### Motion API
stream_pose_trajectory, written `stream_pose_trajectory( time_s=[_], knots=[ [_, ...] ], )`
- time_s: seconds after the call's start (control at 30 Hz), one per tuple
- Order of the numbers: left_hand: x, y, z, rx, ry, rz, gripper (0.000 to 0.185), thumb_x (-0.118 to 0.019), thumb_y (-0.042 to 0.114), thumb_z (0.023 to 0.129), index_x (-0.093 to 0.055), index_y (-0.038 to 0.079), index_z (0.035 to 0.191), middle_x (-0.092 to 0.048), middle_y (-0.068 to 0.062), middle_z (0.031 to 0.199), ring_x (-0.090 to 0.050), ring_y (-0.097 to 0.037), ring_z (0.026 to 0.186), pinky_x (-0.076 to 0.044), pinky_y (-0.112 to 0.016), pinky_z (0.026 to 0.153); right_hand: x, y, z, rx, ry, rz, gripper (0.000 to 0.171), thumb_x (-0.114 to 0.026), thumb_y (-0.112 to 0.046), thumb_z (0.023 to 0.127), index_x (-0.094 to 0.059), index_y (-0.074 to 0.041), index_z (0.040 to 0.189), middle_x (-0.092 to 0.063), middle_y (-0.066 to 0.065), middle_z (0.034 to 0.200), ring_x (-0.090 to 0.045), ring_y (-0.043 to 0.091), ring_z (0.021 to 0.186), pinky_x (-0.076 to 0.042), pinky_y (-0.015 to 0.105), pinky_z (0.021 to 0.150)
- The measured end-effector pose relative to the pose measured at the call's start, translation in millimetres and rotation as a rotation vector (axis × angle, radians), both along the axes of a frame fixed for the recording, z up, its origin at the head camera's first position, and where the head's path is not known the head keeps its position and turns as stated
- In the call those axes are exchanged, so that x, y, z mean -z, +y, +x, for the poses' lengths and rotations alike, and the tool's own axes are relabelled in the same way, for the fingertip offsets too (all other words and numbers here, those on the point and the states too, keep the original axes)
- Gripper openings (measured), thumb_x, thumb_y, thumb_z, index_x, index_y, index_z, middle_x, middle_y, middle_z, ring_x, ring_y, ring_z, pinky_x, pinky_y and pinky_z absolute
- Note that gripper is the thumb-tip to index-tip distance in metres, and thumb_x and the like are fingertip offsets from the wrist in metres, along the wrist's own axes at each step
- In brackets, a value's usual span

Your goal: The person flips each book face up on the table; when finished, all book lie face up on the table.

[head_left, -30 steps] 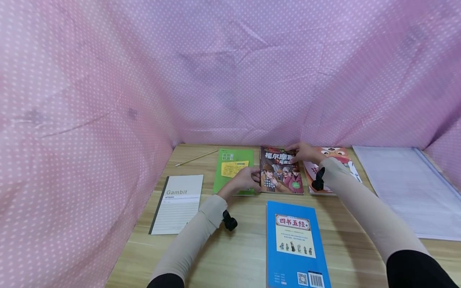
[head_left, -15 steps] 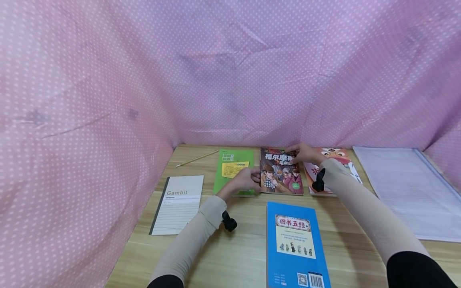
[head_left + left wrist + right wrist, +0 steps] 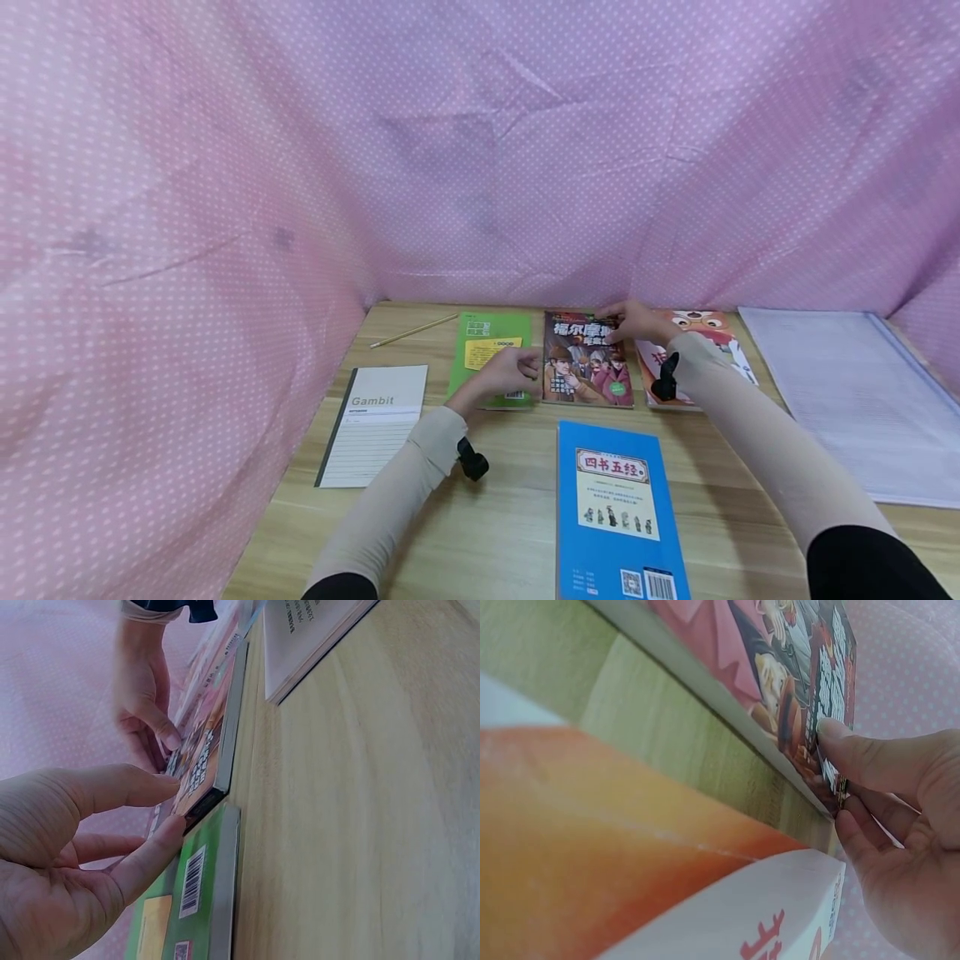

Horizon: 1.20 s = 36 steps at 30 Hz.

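A dark-covered book with cartoon figures (image 3: 588,375) lies flat near the back of the wooden table. My right hand (image 3: 637,322) pinches its far right corner; in the right wrist view the thumb (image 3: 836,731) lies on the cover and the fingers are at the edge. On the other side, my left hand (image 3: 510,372) hovers over a green book (image 3: 491,329), its fingers fairly straight. The left wrist view has its fingertips right at the near left corner of the dark book (image 3: 214,742), thumb and forefinger parted.
A red-and-white book (image 3: 723,333) sits to the right, beside a large translucent sheet (image 3: 847,392). In front lies a blue book (image 3: 615,558). A Gambit notebook (image 3: 378,442) and a thin pencil-like stick (image 3: 412,331) are at left. Pink dotted cloth (image 3: 480,167) hangs behind.
My left hand has eased slightly up and left, away from the dark book's left edge. The right hand keeps its hold, and the books stay in place.
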<state>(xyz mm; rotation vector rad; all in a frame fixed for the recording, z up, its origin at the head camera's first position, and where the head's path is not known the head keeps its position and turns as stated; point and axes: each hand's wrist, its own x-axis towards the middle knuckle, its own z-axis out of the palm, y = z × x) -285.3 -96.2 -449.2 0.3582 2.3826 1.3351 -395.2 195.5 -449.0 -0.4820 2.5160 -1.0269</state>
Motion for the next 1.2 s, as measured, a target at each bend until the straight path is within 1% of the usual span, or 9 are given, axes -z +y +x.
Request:
stream_pose_trajectory(
  time_s=[0.1,0.17,0.27,0.33,0.43,0.7,0.8,0.93,1.2],
  knots=[
    [-1.3,-4,-0.9,0.0,0.005,-0.005,0.073,-0.08,0.003,0.084,-0.047,-0.001,0.15,-0.063,-0.015,0.128,-0.064,-0.025,0.116,-0.056,-0.032,0.1,0.5,-1,-0.4,0.005,0.009,-0.005,0.057,-0.071,0.001,0.091,-0.053,0.002,0.145,-0.038,0.031,0.156,-0.032,0.053,0.144,-0.048,0.057,0.107],
    [-3.5,-7,-0.8,-0.004,0.001,-0.007,0.072,-0.08,0.004,0.085,-0.048,0.0,0.15,-0.063,-0.015,0.129,-0.064,-0.024,0.115,-0.056,-0.032,0.099,1.1,-1,-0.4,0.003,0.021,-0.007,0.056,-0.072,0.001,0.09,-0.054,0.003,0.143,-0.04,0.032,0.155,-0.039,0.051,0.14,-0.054,0.047,0.096],
    [-7.4,-14,0.2,-0.011,-0.005,-0.007,0.071,-0.079,0.003,0.085,-0.048,0.001,0.149,-0.062,-0.016,0.131,-0.064,-0.025,0.116,-0.056,-0.033,0.099,1.9,-3,0.0,0.011,0.038,-0.01,0.056,-0.073,0.003,0.088,-0.056,0.004,0.141,-0.044,0.031,0.152,-0.055,0.038,0.112,-0.052,0.032,0.076],
    [-10.3,-19,0.6,-0.021,-0.013,-0.01,0.071,-0.079,0.003,0.085,-0.048,0.001,0.149,-0.062,-0.015,0.131,-0.064,-0.025,0.117,-0.056,-0.033,0.1,1.8,-5,0.5,0.008,0.048,-0.016,0.055,-0.073,0.005,0.087,-0.056,0.007,0.14,-0.045,0.032,0.15,-0.053,0.028,0.089,-0.045,0.028,0.065],
    [-13.5,-28,0.6,-0.03,-0.01,-0.018,0.072,-0.079,0.002,0.084,-0.048,-0.001,0.148,-0.061,-0.017,0.131,-0.064,-0.027,0.118,-0.056,-0.033,0.1,1.7,-8,0.8,0.017,0.062,-0.016,0.056,-0.073,0.008,0.085,-0.057,0.008,0.138,-0.049,0.032,0.148,-0.045,0.019,0.071,-0.045,0.026,0.06],
    [-19.9,-58,-1.3,-0.078,-0.002,-0.036,0.072,-0.078,-0.002,0.082,-0.048,-0.004,0.147,-0.06,-0.019,0.129,-0.064,-0.029,0.117,-0.056,-0.031,0.099,-2.0,-33,0.8,-0.024,0.085,-0.044,0.055,-0.072,0.005,0.086,-0.058,0.006,0.139,-0.054,0.031,0.144,-0.06,0.023,0.085,-0.052,0.028,0.068],
    [-20.3,-68,-1.9,-0.109,-0.01,-0.04,0.072,-0.078,-0.002,0.082,-0.048,-0.004,0.147,-0.06,-0.019,0.129,-0.064,-0.029,0.117,-0.055,-0.032,0.101,-2.9,-46,0.2,-0.067,0.095,-0.084,0.054,-0.073,0.004,0.087,-0.057,0.008,0.138,-0.057,0.03,0.141,-0.065,0.035,0.109,-0.058,0.035,0.084],
    [-18.3,-79,-2.0,-0.139,0.006,-0.061,0.071,-0.079,-0.002,0.081,-0.05,-0.005,0.145,-0.062,-0.018,0.127,-0.064,-0.028,0.114,-0.055,-0.033,0.102,-4.4,-62,1.1,-0.098,0.084,-0.117,0.054,-0.072,0.002,0.089,-0.055,0.009,0.14,-0.057,0.027,0.142,-0.054,0.043,0.134,-0.051,0.049,0.107],
    [-11.1,-101,-0.8,-0.189,0.008,-0.09,0.069,-0.079,-0.004,0.08,-0.052,-0.005,0.143,-0.063,-0.016,0.124,-0.063,-0.027,0.114,-0.053,-0.037,0.104,-5.6,-85,6.7,-0.116,0.061,-0.127,0.056,-0.07,-0.002,0.092,-0.051,0.007,0.144,-0.054,0.027,0.146,-0.058,0.046,0.122,-0.052,0.053,0.101]
  ],
)
